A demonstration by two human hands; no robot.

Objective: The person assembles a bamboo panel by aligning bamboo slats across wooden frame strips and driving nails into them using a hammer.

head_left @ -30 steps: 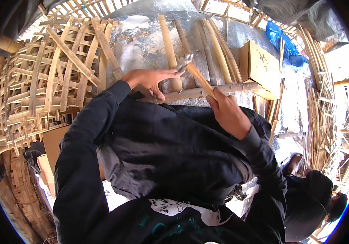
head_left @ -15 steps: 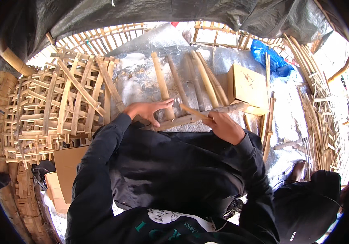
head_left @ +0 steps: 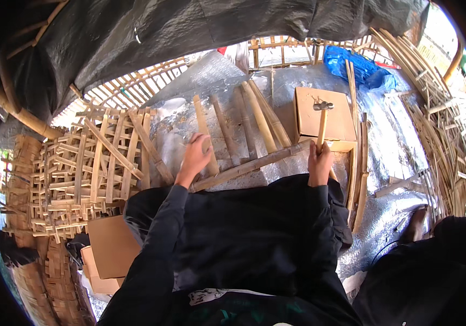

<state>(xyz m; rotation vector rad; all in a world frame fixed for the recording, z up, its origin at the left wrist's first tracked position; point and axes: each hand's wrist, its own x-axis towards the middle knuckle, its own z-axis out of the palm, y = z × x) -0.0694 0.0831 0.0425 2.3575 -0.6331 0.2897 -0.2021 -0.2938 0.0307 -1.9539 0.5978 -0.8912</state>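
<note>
My right hand [head_left: 320, 164] is closed round the wooden handle of a hammer [head_left: 323, 120], which stands nearly upright with its metal head at the top, in front of a cardboard box. My left hand [head_left: 195, 157] has its fingers curled at the edge of a pale bamboo slat [head_left: 199, 117]. Below the slats lies a bamboo crosspiece [head_left: 254, 167], slanting up to the right in front of my lap. Several more split bamboo slats, one a yellowish slat [head_left: 260, 117], run away from it. Their near ends meet or lie close to the crosspiece.
A woven bamboo lattice [head_left: 86, 157] lies at the left, above an opened cardboard box [head_left: 114, 247]. Beyond my right hand sits a closed cardboard box [head_left: 325, 114], with a blue plastic bag [head_left: 360, 68] behind it. Bamboo strips [head_left: 436, 125] are heaped at right, near another person [head_left: 423, 271].
My right hand has moved right, and the hammer has swung from lying across the crosspiece to upright. My left hand has gone from spread fingers to curled ones on the slat.
</note>
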